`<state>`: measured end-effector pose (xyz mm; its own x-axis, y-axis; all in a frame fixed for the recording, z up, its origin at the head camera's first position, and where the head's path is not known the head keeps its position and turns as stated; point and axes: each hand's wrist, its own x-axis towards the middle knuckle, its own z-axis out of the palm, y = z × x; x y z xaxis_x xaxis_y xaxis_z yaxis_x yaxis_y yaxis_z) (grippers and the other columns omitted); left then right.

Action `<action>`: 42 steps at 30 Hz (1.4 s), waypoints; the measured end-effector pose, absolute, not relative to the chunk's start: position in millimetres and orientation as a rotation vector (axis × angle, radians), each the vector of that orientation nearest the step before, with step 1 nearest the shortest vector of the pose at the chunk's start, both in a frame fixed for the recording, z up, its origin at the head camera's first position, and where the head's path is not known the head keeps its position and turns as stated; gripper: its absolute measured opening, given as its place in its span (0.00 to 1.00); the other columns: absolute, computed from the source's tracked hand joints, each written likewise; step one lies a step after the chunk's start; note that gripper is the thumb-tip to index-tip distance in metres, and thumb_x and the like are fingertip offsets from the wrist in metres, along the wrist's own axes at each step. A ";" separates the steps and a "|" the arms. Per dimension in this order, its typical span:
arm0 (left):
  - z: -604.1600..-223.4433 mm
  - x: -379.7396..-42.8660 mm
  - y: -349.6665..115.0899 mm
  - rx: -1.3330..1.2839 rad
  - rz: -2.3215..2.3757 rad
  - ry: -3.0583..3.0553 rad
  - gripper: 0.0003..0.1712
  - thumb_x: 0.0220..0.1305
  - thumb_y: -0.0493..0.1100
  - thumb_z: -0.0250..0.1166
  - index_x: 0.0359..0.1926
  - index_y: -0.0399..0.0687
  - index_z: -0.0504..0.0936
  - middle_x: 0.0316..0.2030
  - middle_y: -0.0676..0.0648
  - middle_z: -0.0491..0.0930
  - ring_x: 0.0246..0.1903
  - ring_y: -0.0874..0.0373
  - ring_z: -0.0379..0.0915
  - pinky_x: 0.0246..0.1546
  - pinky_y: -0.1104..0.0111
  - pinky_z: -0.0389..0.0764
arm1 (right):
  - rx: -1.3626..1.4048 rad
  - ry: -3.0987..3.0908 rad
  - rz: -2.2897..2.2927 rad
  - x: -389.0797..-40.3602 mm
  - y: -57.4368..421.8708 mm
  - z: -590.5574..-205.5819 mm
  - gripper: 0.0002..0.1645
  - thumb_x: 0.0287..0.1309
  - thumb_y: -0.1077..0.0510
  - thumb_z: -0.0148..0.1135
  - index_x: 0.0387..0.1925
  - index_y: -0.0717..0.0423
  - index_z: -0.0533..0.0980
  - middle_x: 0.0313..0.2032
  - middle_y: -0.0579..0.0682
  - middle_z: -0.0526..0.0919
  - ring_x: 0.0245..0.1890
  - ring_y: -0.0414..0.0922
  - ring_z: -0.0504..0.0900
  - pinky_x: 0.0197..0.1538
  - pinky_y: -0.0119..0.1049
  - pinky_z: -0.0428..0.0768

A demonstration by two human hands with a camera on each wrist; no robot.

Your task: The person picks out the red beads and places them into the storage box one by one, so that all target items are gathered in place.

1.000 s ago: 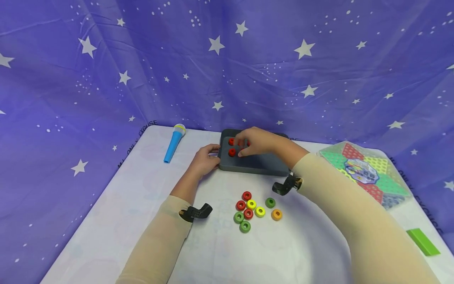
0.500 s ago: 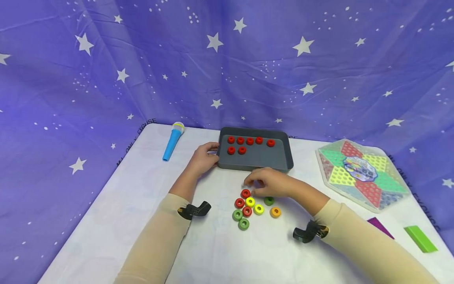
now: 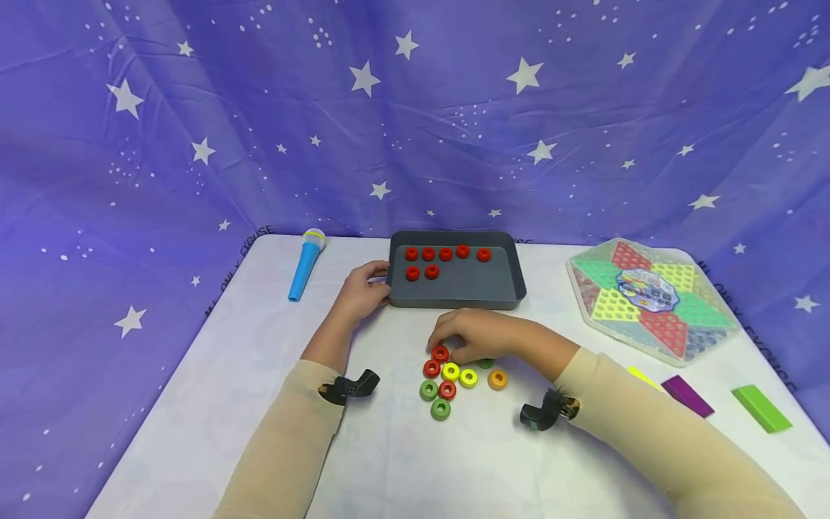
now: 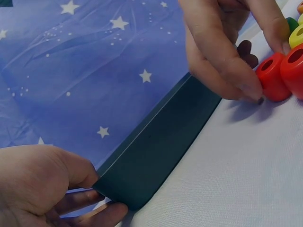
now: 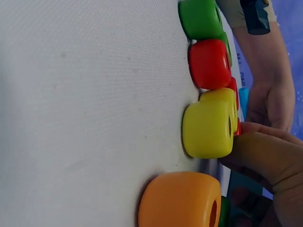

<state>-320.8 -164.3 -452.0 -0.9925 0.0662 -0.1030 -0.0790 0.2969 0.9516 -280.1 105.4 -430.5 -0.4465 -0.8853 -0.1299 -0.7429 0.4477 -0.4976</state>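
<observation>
On the white table (image 3: 389, 461), just in front of the dark tray (image 3: 480, 285), we log the right hand (image 3: 476, 333), fingers bent and narrow, thumb and fingertips on either side of the far red bead (image 3: 440, 354). It sits at the cluster's edge, near two yellow beads (image 3: 450, 372) and an orange bead (image 3: 497, 380). We see the left hand (image 3: 363, 292) with fingers loosely spread, touching the tray's left wall. We count seven red beads (image 3: 445, 254) inside.
</observation>
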 end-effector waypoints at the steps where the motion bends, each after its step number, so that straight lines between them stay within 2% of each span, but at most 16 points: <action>1: -451.8 -320.8 -164.6 -0.008 1.794 2.431 0.34 0.60 0.30 0.58 0.70 0.40 0.71 0.63 0.40 0.76 0.50 0.48 0.82 0.44 0.62 0.88 | -1.371 2.331 -0.535 -279.6 105.9 -429.2 0.22 0.59 0.60 0.66 0.53 0.39 0.83 0.47 0.32 0.82 0.46 0.35 0.77 0.53 0.33 0.77; 11: -449.9 -320.2 -166.0 -0.001 1.796 2.421 0.34 0.61 0.30 0.57 0.70 0.41 0.71 0.63 0.40 0.75 0.52 0.46 0.81 0.46 0.58 0.87 | -1.253 2.425 -0.655 -287.8 131.3 -397.7 0.19 0.56 0.60 0.69 0.51 0.49 0.83 0.44 0.38 0.82 0.39 0.50 0.79 0.42 0.41 0.80; 23: -449.7 -321.5 -168.6 -0.007 1.795 2.421 0.35 0.60 0.30 0.57 0.70 0.42 0.71 0.64 0.41 0.75 0.51 0.48 0.81 0.45 0.61 0.87 | -1.120 2.525 -0.491 -332.8 144.1 -348.1 0.16 0.57 0.59 0.70 0.47 0.45 0.82 0.39 0.43 0.82 0.29 0.45 0.74 0.34 0.39 0.77; 33: -452.6 -322.3 -167.4 -0.005 1.784 2.447 0.35 0.59 0.30 0.57 0.70 0.41 0.72 0.62 0.40 0.76 0.49 0.49 0.81 0.44 0.62 0.88 | -1.096 2.552 -0.365 -378.5 125.0 -342.8 0.14 0.56 0.60 0.71 0.45 0.55 0.82 0.39 0.47 0.85 0.39 0.46 0.79 0.45 0.42 0.81; 37: -454.2 -321.9 -166.5 -0.013 1.787 2.439 0.35 0.59 0.30 0.57 0.70 0.42 0.72 0.63 0.41 0.76 0.49 0.50 0.81 0.43 0.63 0.87 | -1.065 2.584 -0.330 -389.8 116.0 -346.2 0.12 0.55 0.59 0.72 0.42 0.56 0.83 0.39 0.48 0.85 0.42 0.47 0.80 0.49 0.45 0.82; 42: -453.0 -320.7 -166.0 -0.008 1.794 2.437 0.35 0.58 0.30 0.57 0.69 0.41 0.72 0.62 0.41 0.76 0.47 0.50 0.81 0.41 0.63 0.87 | -1.019 2.604 -0.285 -400.8 107.9 -349.7 0.15 0.55 0.59 0.73 0.46 0.56 0.84 0.42 0.50 0.86 0.46 0.49 0.81 0.53 0.46 0.82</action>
